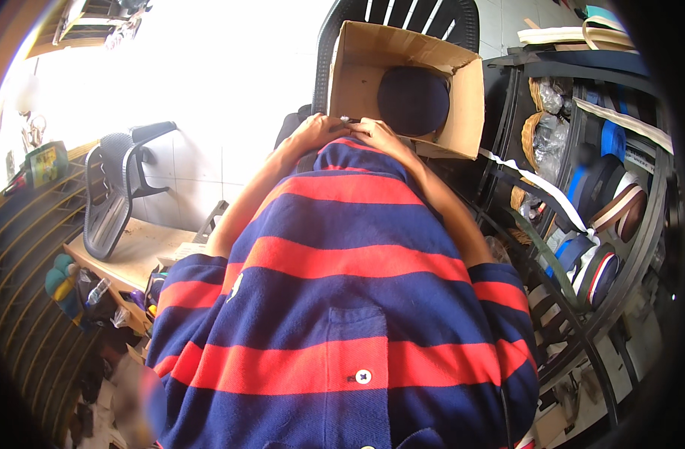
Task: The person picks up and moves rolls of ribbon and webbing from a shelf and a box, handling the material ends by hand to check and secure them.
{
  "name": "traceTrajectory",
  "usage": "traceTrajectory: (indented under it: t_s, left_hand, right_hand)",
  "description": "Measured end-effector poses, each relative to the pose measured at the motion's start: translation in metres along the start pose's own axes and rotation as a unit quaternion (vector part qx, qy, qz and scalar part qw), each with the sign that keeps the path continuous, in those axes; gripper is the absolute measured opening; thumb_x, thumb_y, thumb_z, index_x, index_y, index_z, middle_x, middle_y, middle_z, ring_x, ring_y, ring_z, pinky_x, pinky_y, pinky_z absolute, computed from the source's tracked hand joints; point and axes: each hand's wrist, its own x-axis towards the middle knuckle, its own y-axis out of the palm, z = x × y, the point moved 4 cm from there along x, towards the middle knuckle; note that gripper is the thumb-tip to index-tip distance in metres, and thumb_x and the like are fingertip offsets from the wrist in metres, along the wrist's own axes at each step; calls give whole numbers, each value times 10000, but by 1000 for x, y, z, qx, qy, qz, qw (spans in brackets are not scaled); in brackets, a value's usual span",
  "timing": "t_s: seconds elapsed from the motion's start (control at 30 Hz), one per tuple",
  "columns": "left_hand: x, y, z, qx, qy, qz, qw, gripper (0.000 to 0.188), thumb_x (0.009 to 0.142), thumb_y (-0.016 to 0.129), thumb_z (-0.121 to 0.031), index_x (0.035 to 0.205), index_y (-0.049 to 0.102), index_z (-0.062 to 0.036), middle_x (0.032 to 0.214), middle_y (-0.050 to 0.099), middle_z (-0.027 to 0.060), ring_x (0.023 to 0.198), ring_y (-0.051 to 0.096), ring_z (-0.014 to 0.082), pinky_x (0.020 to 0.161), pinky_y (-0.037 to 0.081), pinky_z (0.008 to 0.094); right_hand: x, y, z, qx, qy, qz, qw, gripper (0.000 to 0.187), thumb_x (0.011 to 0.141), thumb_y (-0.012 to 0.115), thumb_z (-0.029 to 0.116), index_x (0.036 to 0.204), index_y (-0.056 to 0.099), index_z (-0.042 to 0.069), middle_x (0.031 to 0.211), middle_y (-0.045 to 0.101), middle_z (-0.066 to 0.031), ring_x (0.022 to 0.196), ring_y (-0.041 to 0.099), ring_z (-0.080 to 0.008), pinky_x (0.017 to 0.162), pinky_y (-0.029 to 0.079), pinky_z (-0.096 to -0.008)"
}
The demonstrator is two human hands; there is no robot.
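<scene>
My left hand (319, 132) and my right hand (378, 135) come together just past the lower hem of my striped shirt (350, 217). Their fingers are bent inward and nearly meet at a small greyish thing, too small to name. The undersides of both hands are hidden, and so is most of what they grip. Right behind them an open cardboard box (462, 112) rests on a black plastic chair (322, 71). Inside the box lies a dark navy rounded piece (413, 101), its kind unclear.
On the right, a dark metal rack (582, 329) holds rolls of webbing (582, 262) and plastic-wrapped bundles (550, 142). To the left, a small black chair (112, 194) sits on a wooden table (144, 243). A white strap (545, 187) hangs from the rack.
</scene>
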Motion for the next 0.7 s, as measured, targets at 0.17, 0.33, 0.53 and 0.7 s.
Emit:
traceTrajectory:
  t_s: [0.17, 0.33, 0.53, 0.7]
  left_hand:
    - [-5, -2, 0, 12, 35, -6, 999, 251, 907, 544, -297, 1032, 642, -103, 855, 662, 179, 782, 634, 369, 707, 502, 457]
    - [-13, 2, 5, 4, 66, 9, 998, 251, 921, 522, -300, 1047, 619, -106, 787, 643, 177, 690, 614, 373, 649, 499, 459]
    - [-17, 3, 7, -28, 76, -10, 997, 246, 926, 515, -287, 1014, 590, -70, 752, 623, 195, 648, 600, 381, 609, 487, 462]
    - [-15, 7, 19, -35, 57, 7, 998, 257, 926, 518, -299, 998, 576, -59, 746, 621, 203, 644, 597, 387, 601, 481, 465]
  right_hand:
    - [1, -9, 23, -134, -41, -21, 990, 300, 866, 553, 176, 1163, 597, 175, 919, 658, -170, 821, 648, -329, 689, 526, -417]
    - [4, -7, 30, -125, 25, 37, 991, 217, 880, 546, 213, 1082, 614, 174, 864, 663, -163, 760, 651, -335, 652, 518, -441]
    - [8, -2, 20, -90, -15, 21, 996, 154, 881, 557, 213, 988, 613, 119, 823, 642, -180, 729, 634, -358, 633, 498, -449]
    - [13, -1, 20, -49, -16, 18, 998, 160, 878, 565, 214, 950, 615, 81, 836, 642, -185, 777, 630, -373, 659, 496, -450]
